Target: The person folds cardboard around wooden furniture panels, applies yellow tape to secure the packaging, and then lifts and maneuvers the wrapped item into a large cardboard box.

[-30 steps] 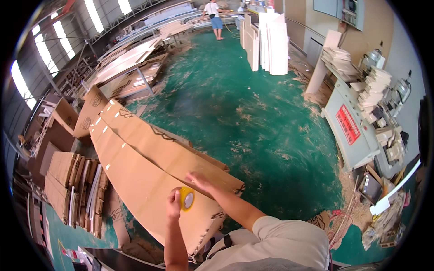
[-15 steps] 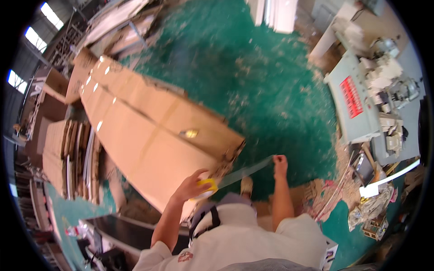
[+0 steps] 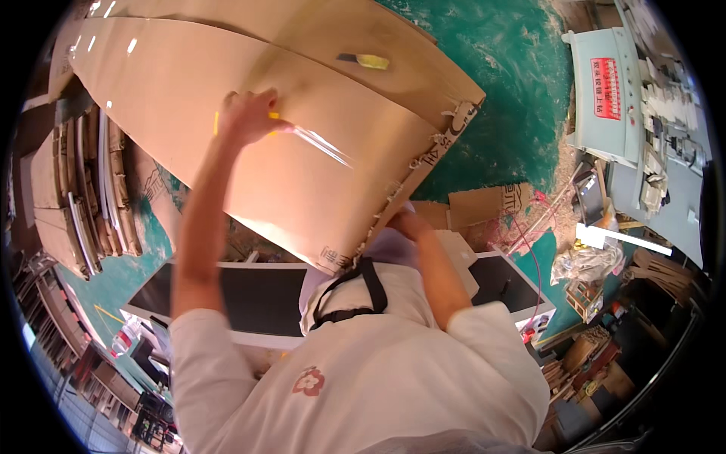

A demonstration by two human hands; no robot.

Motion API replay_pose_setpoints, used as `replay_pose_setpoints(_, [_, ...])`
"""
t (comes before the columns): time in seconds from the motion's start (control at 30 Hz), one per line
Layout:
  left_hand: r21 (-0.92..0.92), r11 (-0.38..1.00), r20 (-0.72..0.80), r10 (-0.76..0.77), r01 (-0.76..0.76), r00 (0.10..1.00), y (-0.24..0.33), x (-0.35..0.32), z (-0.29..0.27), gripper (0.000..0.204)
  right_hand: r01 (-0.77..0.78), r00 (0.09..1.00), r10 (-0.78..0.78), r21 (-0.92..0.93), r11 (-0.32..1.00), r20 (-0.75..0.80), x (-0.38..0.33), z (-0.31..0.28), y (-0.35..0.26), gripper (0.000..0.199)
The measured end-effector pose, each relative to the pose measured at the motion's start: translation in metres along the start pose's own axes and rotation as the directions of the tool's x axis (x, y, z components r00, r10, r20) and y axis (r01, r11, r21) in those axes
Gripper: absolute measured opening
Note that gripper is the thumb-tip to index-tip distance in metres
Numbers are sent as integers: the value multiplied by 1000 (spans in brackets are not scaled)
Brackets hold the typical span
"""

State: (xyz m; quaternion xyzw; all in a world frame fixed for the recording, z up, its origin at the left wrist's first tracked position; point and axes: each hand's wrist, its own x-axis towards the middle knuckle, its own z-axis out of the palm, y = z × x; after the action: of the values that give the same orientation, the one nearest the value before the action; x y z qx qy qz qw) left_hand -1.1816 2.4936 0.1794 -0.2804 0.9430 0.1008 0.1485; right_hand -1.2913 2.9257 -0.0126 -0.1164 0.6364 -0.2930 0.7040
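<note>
My left hand (image 3: 249, 117) is closed around a roll of clear tape, whose yellow core (image 3: 273, 123) shows at both sides of the fingers. From the roll a shiny tape strip (image 3: 324, 145) runs right over the top of a large flat cardboard package (image 3: 302, 178). My right hand (image 3: 408, 225) is down at the package's near right edge, and its fingers are hidden there. A yellow-and-black utility knife (image 3: 370, 61) lies on the package, beyond the left hand.
Flattened cardboard (image 3: 76, 189) stands stacked at the left. A low dark-topped bench (image 3: 261, 299) is close to my body. Cardboard scraps (image 3: 484, 206) lie on the green floor (image 3: 507, 91), with a pale green machine cabinet (image 3: 601, 98) at the far right.
The left hand has moved forward over the package with the tape roll. The right hand has dropped from its outstretched place to the package's near edge. The view has shifted too.
</note>
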Motion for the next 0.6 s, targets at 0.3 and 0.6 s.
replay_pose_setpoints(0.3, [-225,959,125,204,-173,971,-27,5,-17,36,402,893,-449,-385,831,-35,15,31,-217,33])
replay_pose_setpoints(0.6, [139,969,-78,-193,203,978,-2,-15,46,20,323,314,-946,-928,184,-78,105,16,-325,19])
